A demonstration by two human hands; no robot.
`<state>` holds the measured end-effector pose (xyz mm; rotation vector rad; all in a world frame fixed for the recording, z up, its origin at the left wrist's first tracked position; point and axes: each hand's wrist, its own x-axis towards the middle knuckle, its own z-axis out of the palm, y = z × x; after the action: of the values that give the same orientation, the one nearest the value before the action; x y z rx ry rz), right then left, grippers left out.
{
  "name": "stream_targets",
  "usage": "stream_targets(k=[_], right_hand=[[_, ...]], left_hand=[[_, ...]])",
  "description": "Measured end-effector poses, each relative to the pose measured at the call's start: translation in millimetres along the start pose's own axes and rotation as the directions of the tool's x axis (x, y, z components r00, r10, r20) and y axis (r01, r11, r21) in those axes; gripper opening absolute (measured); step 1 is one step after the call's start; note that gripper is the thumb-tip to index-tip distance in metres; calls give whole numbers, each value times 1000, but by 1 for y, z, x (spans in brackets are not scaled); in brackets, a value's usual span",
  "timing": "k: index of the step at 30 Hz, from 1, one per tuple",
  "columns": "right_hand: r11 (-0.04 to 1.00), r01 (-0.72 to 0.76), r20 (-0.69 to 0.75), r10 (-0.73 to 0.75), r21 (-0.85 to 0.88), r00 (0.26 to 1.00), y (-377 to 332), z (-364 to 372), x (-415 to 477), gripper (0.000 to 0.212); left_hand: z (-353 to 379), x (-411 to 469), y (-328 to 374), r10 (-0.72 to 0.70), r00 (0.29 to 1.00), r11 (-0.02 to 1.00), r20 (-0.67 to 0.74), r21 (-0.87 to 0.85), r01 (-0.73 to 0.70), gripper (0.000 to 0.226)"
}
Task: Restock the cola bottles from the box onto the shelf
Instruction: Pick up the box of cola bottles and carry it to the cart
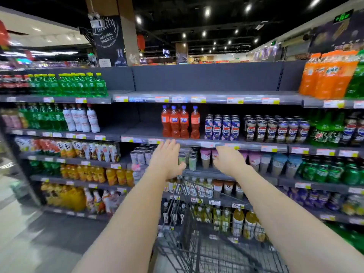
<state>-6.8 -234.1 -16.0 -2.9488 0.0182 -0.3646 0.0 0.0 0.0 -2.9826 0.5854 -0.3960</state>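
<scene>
Forearms [128, 223] reach over a wire cart [197, 253], cut off below. Fingers of the left hand [167, 160] lie straight, holding nothing; those of the right hand [229, 159] bend out of sight, state unclear. Blurred cola bottles [11, 82] stand far left on the top shelf [59, 99].
</scene>
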Motion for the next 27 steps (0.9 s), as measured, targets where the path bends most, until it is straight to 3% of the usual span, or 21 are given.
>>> stream_targets(k=[5,12,17,27], right_hand=[[999,42,141,-46,27,989,-31,52,-11,33],[983,136,217,-160,121,963,-120,120,-1,39],[965,207,272,-245,162,930,-207,163,22,31],[950,250,353,-301,185,886,-400,262,80,48]], left_hand=[[42,-33,-24,-50,989,999,137,3,50,81],[90,-81,-97,-180,957,983,228,20,180,77],[119,-106,-176,-272,929,957,250,-34,289,75],[180,-129,-376,-364,871,919,331,-24,393,65]])
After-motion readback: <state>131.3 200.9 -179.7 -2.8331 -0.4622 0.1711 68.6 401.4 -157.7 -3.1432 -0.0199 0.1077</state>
